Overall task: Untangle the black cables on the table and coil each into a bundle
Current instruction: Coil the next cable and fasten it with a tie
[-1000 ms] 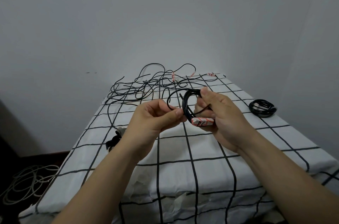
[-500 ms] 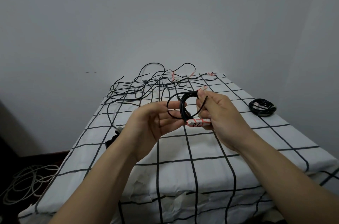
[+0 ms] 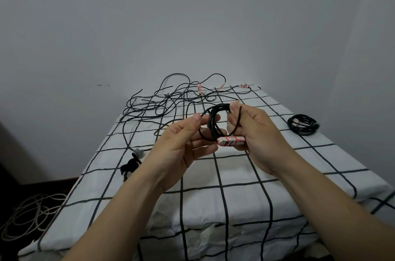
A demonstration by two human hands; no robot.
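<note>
Stretching out beneath both hands, the bench (image 3: 277, 166) is draped in a grid-patterned cloth. Beyond the fingers, toward the far edge, a tangle of black cables (image 3: 168, 100) is spread loose. A small coil (image 3: 213, 121) of black cable is held above the bench, clamped in the curled fingers of the right hand (image 3: 256, 132). One loop of it is pinched between thumb and forefinger of the left hand (image 3: 181, 145). Well right of the fingers, a finished bundle (image 3: 302, 125) is laid flat. A red-and-white taped end (image 3: 230, 141) is gripped by the lower right fingers.
</note>
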